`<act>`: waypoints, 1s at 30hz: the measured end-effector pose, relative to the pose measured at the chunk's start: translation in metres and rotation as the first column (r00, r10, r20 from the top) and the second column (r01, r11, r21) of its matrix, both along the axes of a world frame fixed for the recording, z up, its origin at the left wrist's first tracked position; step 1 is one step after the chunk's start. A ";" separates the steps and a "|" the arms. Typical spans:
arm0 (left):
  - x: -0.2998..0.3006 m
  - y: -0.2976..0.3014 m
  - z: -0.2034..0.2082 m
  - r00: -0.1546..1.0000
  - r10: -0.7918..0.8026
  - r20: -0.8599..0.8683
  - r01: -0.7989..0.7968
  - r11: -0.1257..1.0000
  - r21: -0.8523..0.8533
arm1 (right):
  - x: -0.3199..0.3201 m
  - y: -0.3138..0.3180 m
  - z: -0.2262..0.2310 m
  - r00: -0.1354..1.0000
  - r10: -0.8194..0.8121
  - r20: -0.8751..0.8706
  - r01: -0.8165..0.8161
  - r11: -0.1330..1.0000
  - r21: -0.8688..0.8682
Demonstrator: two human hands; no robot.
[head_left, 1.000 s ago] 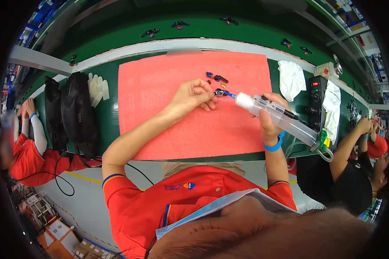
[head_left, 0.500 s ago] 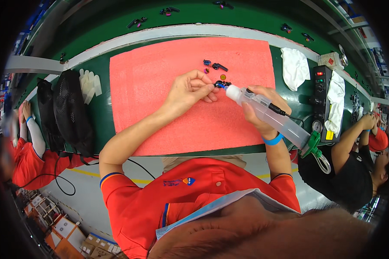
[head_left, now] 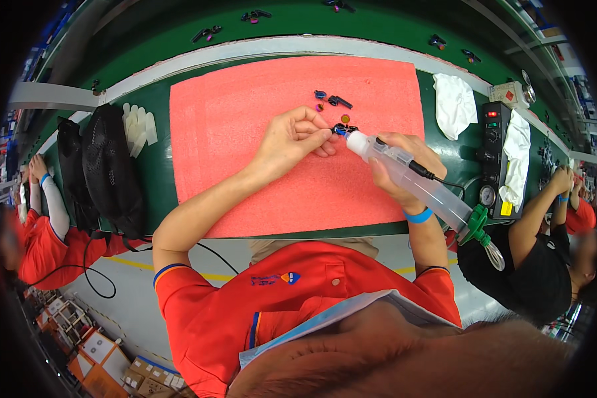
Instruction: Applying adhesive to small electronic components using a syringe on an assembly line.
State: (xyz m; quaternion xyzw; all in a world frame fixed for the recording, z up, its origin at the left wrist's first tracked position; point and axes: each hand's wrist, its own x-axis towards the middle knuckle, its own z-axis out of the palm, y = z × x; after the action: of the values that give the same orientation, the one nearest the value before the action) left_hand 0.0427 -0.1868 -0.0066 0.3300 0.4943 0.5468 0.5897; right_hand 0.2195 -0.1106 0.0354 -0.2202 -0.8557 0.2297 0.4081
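- Clear syringe (head_left: 424, 189) has moved nearer to a small dark part (head_left: 340, 129) since a second ago, its white front end now just beside it over a pink mat (head_left: 245, 99).
- Right hand (head_left: 426, 154): fingers wrapped around the syringe's barrel.
- Left hand (head_left: 288, 139): thumb and forefinger pinched narrow on the part's near edge.
- An amber disc (head_left: 345, 119) and a black piece (head_left: 339, 102) lie beyond.

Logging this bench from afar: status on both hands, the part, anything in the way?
Left hand pinching small dark part. Right hand gripping translucent syringe, white nozzle at part. Loose pieces just beyond; no visible obstruction.
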 end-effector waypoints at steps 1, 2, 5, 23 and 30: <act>0.000 0.000 0.000 1.000 0.000 -0.006 0.000 1.000 -0.001 | 0.000 0.000 0.000 1.000 0.001 0.009 -0.001 1.000 0.015; 0.000 0.000 -0.001 1.000 0.000 -0.012 0.000 1.000 -0.003 | 0.000 0.000 0.001 1.000 0.002 0.017 -0.002 1.000 0.029; 0.000 0.000 0.000 1.000 0.001 -0.017 -0.001 1.000 -0.003 | 0.001 -0.001 0.000 1.000 -0.009 0.018 0.009 1.000 0.026; -0.004 -0.001 0.005 0.999 0.014 0.049 -0.008 0.994 -0.110 | 0.016 0.007 -0.005 0.994 0.015 -0.105 -0.029 0.991 -0.131; -0.022 0.006 0.008 0.980 -0.183 0.078 0.190 0.977 -0.095 | 0.023 0.005 -0.016 0.858 -0.090 -0.505 -0.218 0.827 -0.518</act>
State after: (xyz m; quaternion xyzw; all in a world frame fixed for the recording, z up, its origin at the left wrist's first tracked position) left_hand 0.0203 -0.1811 0.0014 0.3253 0.4676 0.4743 0.6713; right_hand 0.2426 -0.1057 0.0195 -0.2310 -0.6190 0.5330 0.5285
